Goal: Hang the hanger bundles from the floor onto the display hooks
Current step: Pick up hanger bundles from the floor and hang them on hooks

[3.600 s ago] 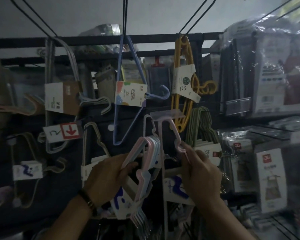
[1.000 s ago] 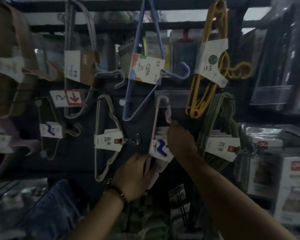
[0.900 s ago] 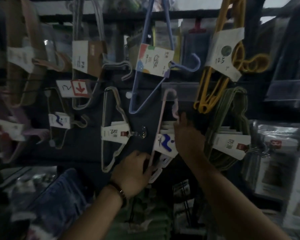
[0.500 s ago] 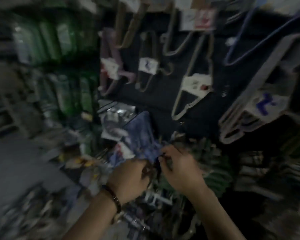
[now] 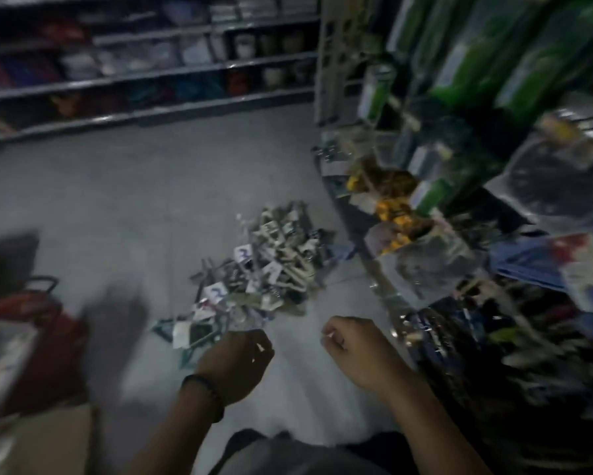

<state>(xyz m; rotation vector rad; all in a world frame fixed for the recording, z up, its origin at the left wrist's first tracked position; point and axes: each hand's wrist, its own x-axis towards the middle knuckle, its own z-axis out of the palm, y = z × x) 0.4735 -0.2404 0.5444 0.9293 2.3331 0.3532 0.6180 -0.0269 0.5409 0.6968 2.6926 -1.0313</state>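
A pile of hanger bundles with white paper labels lies on the grey floor, in the middle of the view. My left hand, a dark band on its wrist, hovers over the near end of the pile with its fingers curled and nothing in it. My right hand hangs to the right of the pile, also curled and holding nothing. Both hands are above the floor and apart from the bundles. The display hooks are out of view.
A rack of packaged goods fills the right side, close to my right arm. Shelving runs along the far wall. A red basket and a cardboard box stand at the lower left.
The pink hanger bundle was left hanging on the display. My view has swung down and left from the wall of hooks to the floor pile, and both hands have dropped, holding nothing.
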